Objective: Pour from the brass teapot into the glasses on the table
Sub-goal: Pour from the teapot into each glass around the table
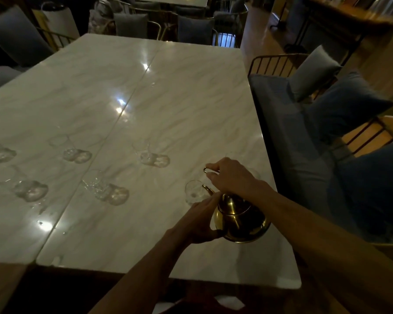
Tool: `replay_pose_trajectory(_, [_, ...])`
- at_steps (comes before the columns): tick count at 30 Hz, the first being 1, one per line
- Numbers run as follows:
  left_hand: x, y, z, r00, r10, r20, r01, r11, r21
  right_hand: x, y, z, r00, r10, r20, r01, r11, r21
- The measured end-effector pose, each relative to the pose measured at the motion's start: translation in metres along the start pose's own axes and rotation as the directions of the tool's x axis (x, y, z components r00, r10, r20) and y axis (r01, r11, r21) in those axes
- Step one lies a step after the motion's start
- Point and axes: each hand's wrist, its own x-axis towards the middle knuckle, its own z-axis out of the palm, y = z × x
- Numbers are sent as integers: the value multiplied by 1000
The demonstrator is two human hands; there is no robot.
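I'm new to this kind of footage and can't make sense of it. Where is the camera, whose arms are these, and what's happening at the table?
There is no machine here. A camera worn on a person's head looks down at their own two arms. The right hand grips the wire handle of a brass teapot, and the left hand cups its side. The spout points at the nearest glass. Other clear glasses stand further left on the marble table. Cushioned chairs stand around it.
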Motion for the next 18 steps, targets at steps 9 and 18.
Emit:
replay_pose_trajectory(9, [-12, 27, -9, 991, 43, -123, -49, 998, -47, -30, 0, -13, 991, -27, -134, 52, 981, 185])
replay_pose_trajectory(18, [-38, 20, -50, 963, 5, -268, -26, 997, -74, -32, -51, -21, 964, -186, -188, 224, 952, 207])
